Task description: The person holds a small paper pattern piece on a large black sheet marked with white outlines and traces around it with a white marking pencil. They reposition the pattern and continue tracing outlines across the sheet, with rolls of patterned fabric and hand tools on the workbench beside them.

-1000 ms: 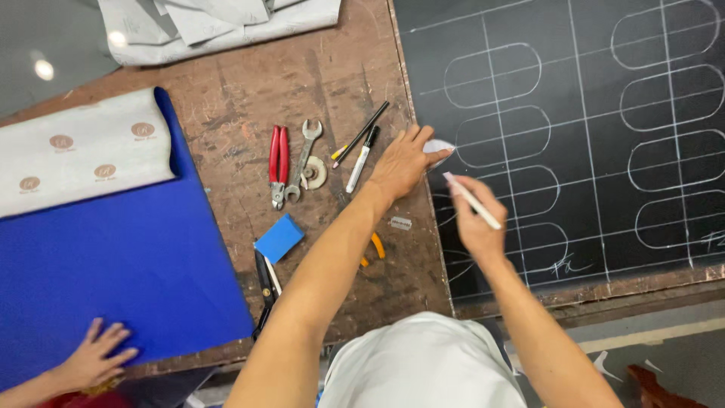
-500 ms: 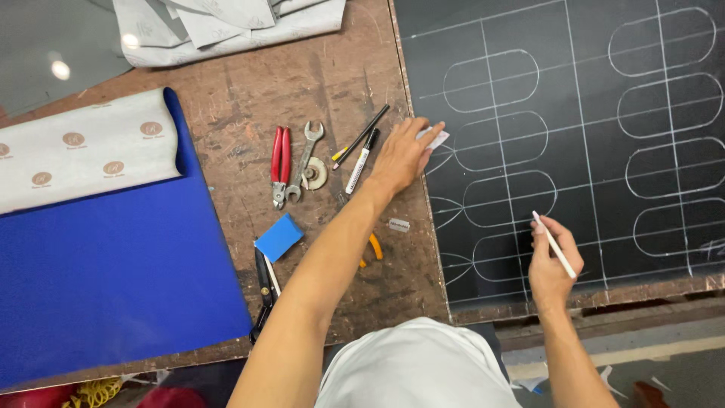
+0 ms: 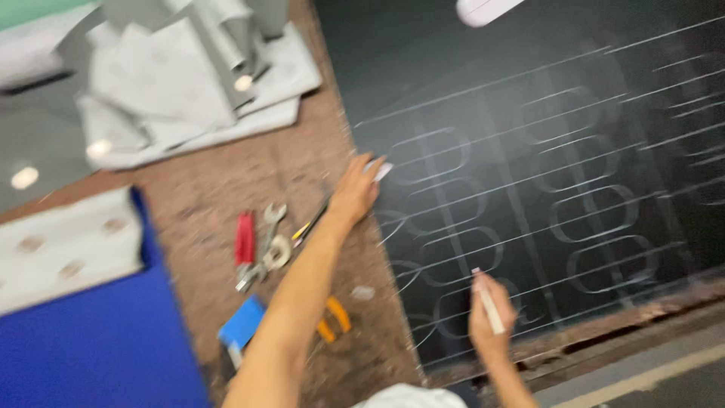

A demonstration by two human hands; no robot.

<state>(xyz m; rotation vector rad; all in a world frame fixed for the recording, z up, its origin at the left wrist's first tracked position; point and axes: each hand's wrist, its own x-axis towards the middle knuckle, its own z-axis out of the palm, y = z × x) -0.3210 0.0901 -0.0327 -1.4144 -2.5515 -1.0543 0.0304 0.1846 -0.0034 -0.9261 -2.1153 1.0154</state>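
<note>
surface [image 3: 226,189]: worn brown wood, scuffed
floor [image 3: 664,370]: grey, with a pale stripe, lower right
light: bright glints on the glossy grey sheet [image 3: 30,151], upper left

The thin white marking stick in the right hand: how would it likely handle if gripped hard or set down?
The white stick in the right hand is slim and straight, so it is probably stiff and light. Being so thin and chalk-like, it may snap under a hard grip. It looks round, so laid on the dark sheet it could roll; blur hides its exact shape.
</note>
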